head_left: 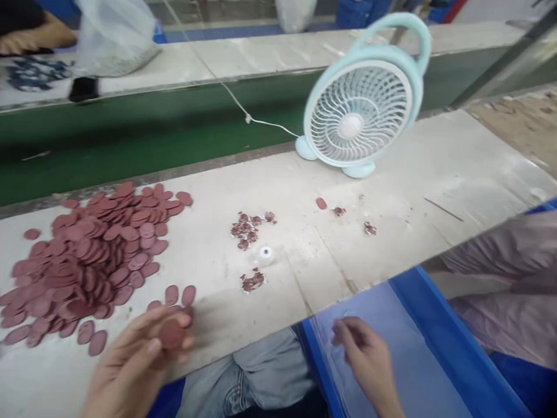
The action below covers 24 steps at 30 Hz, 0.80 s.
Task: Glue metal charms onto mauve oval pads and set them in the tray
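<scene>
My left hand (139, 357) pinches a reddish-brown oval disc (171, 334) between thumb and fingers, just above the table's near edge. Beside and behind it lie several loose discs of the same kind. A large heap of these discs (91, 255) spreads over the left of the table. My right hand (363, 354) hangs over a blue bin (418, 342) with a pale sheet inside, its fingers curled together. Whether anything is in those fingers is hidden. Small clusters of brown and silvery bits (246, 227) lie mid-table, near a small white round container (265, 254).
A light blue fan (359, 110) stands at the table's back edge, its white cord (248, 118) running to the far left. One disc (321, 203) and a thin stick (444, 209) lie to the right. Across a green gap, another person's arm (39, 38) rests near a plastic bag (115, 40).
</scene>
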Each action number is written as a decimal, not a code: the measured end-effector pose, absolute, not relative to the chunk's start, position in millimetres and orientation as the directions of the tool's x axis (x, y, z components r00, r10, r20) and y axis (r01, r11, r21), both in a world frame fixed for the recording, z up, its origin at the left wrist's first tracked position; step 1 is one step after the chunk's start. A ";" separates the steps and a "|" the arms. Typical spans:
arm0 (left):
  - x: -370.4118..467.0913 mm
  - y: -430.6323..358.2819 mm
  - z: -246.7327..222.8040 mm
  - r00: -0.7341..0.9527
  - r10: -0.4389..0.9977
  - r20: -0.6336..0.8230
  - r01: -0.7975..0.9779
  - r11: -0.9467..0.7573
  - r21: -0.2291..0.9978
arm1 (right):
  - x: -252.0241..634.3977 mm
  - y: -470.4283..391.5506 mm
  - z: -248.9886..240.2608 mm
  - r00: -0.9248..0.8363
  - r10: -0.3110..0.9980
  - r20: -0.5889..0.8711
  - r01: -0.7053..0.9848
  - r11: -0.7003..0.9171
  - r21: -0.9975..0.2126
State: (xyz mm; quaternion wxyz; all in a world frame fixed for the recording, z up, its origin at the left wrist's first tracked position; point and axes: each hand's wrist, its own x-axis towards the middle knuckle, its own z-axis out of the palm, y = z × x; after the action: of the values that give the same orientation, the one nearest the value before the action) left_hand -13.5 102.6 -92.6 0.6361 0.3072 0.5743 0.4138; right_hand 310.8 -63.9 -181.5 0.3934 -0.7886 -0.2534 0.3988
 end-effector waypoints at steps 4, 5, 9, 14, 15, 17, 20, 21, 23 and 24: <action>22.2 80.7 -96.5 0.196 0.777 -0.599 -0.448 0.614 0.650 | 293.0 -32.7 -115.6 0.240 0.854 -0.462 -0.583 -0.254 -0.772; 29.9 78.0 -98.5 0.263 0.769 -0.583 -0.496 0.626 0.602 | 283.9 -14.4 -106.5 0.065 0.900 -0.431 -0.732 -0.251 -0.633; 40.7 74.3 -107.7 0.439 0.771 -0.461 -0.627 0.631 0.458 | 244.5 71.7 -98.6 -0.372 0.880 -0.296 -0.921 -0.389 0.001; 31.4 73.5 -114.1 0.448 0.788 -0.421 -0.714 0.599 0.362 | 227.6 120.8 -103.9 -0.309 0.877 -0.367 -0.949 -0.259 0.179; 30.2 73.9 -114.8 0.447 0.794 -0.413 -0.725 0.591 0.352 | 227.5 120.1 -101.6 -0.263 0.875 -0.407 -0.965 -0.241 0.105; 29.1 75.5 -116.2 0.432 0.806 -0.405 -0.737 0.574 0.357 | 226.9 112.0 -94.0 -0.123 0.869 -0.479 -0.970 -0.208 -0.129; 30.3 79.1 -117.9 0.413 0.816 -0.405 -0.726 0.563 0.395 | 222.8 91.1 -82.6 0.091 0.861 -0.501 -0.843 -0.201 -0.499; 31.2 80.2 -117.9 0.415 0.814 -0.407 -0.717 0.568 0.405 | 220.7 83.2 -80.4 0.114 0.859 -0.499 -0.790 -0.226 -0.571; 32.9 81.3 -116.7 0.419 0.807 -0.415 -0.700 0.579 0.418 | 216.5 67.3 -78.9 0.069 0.868 -0.491 -0.704 -0.306 -0.641; 33.5 81.2 -115.5 0.418 0.806 -0.419 -0.693 0.581 0.426 | 214.5 59.9 -79.3 0.047 0.880 -0.473 -0.671 -0.323 -0.667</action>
State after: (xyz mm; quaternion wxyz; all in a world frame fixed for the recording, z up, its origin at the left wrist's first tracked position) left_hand 33.5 81.2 -115.5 0.8368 0.0937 0.3006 0.4480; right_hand 214.5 59.9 -79.3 0.5698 -0.4457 -0.1169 0.6805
